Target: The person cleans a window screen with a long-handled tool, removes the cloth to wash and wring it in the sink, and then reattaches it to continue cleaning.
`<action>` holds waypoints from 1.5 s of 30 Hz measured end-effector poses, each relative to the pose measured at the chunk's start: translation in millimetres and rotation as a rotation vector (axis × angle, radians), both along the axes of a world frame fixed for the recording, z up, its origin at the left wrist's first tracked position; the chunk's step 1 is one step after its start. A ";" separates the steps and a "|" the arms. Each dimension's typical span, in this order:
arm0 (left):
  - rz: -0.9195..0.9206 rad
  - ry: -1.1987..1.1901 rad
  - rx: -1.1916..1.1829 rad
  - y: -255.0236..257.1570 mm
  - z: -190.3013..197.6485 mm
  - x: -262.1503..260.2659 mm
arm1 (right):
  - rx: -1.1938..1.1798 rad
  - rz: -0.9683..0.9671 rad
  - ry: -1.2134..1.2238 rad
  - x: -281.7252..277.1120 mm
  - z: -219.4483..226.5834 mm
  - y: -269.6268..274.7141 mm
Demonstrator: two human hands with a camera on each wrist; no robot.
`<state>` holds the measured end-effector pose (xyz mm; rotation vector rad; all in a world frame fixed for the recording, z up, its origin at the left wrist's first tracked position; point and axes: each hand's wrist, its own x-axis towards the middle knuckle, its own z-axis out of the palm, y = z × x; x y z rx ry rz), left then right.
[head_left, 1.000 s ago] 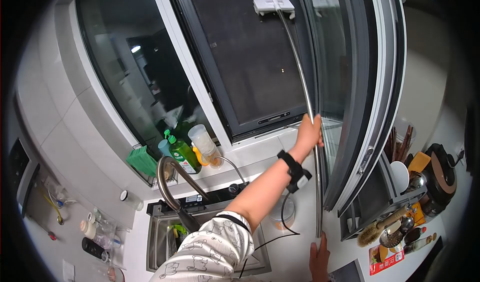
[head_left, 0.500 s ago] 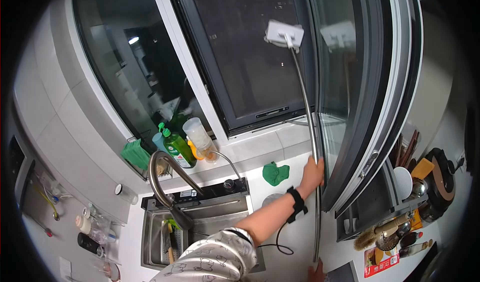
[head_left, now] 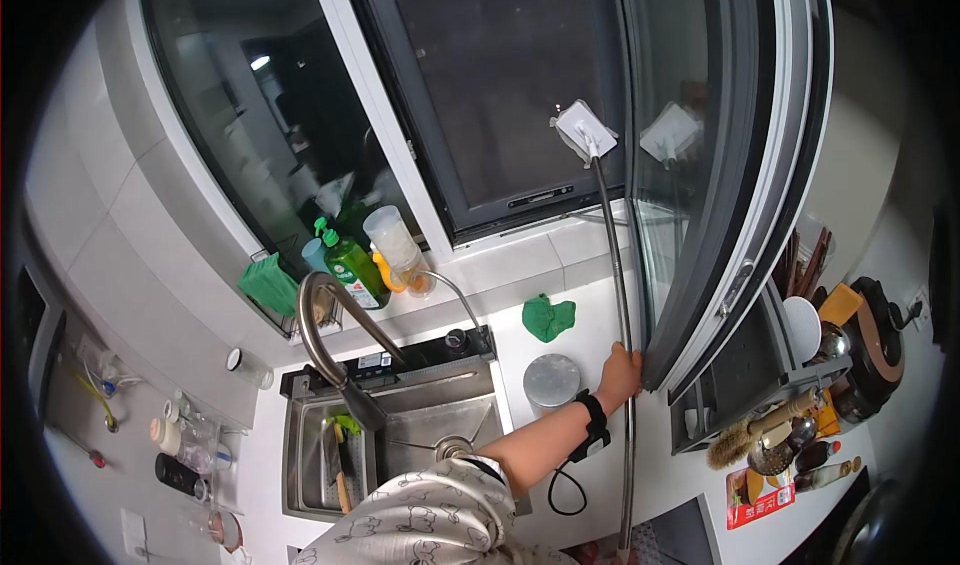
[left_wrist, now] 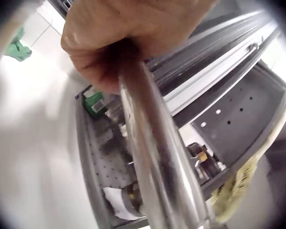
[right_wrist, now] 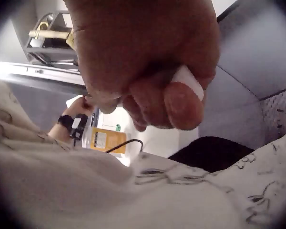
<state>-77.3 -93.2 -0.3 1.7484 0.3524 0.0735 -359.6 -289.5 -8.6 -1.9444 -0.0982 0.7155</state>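
Note:
A flat mop with a white rectangular head (head_left: 585,131) and a long metal pole (head_left: 614,255) stands nearly upright in front of the window. Its head overlaps the lower right of the dark window screen (head_left: 500,95), and grey-white cloth shows at its edge. My left hand (head_left: 622,373) grips the pole midway; the left wrist view shows the fingers wrapped round the shiny tube (left_wrist: 155,143). Low at the frame's bottom edge, my right hand (right_wrist: 148,57) is curled round the pole's lower end, where a white piece (right_wrist: 188,81) shows between the fingers.
An opened glass sash (head_left: 735,195) stands close right of the pole. Left are a sink (head_left: 400,445) with a faucet (head_left: 330,355) and bottles (head_left: 355,270) on the sill. A green cloth (head_left: 548,318) and round-lidded container (head_left: 552,381) sit on the counter; a dark rack (head_left: 740,385) stands right.
The mop head has come down the screen and a little right, tilting as it goes. Both hands have lowered with the pole, the right one nearly leaving the head view.

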 end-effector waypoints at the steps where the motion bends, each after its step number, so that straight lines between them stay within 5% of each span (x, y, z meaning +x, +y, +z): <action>1: 0.002 0.001 -0.005 1.3 2.7 -2.1 | 0.035 0.027 0.085 -0.2 11.5 -4.0; 6: -0.157 0.040 -0.247 21.1 32.2 -13.0 | 0.128 0.047 0.406 -14.8 58.1 -17.0; 9: -0.176 0.119 -0.206 34.3 64.2 -32.3 | 0.090 -0.005 0.433 -28.0 69.6 -18.7; 14: -0.177 0.123 -0.304 61.5 64.3 -57.3 | 0.066 0.017 0.435 -36.4 92.3 -17.8; 17: -0.188 0.144 -0.320 81.1 74.3 -81.8 | 0.152 0.072 0.384 -43.9 84.6 -22.0; 19: -0.223 0.180 -0.341 95.5 72.1 -96.3 | 0.190 0.303 0.311 -47.0 54.7 -34.9; 23: -0.157 0.111 -0.327 101.2 65.5 -117.4 | 0.076 0.356 0.331 -51.7 52.9 -37.8; 26: -0.054 0.067 -0.326 89.1 64.8 -117.2 | 0.094 0.234 0.167 -56.4 40.8 -42.0; 28: 0.001 0.028 -0.359 66.7 39.3 -90.1 | 0.132 -0.139 0.235 -46.6 40.8 -46.1; 29: 0.060 -0.009 -0.396 56.3 40.4 -83.0 | 0.131 -0.145 0.238 -42.6 42.5 -48.9; 31: 0.103 -0.043 -0.369 44.6 44.1 -72.3 | -0.057 -0.179 -0.197 -29.9 46.5 -52.6; 37: 0.129 0.041 -0.335 24.0 41.4 -58.1 | -0.007 -0.233 -0.036 -13.3 81.9 -56.5; 45: 0.052 -0.083 -0.460 -15.9 15.0 -17.9 | -0.029 -0.299 0.020 -8.9 72.9 -66.0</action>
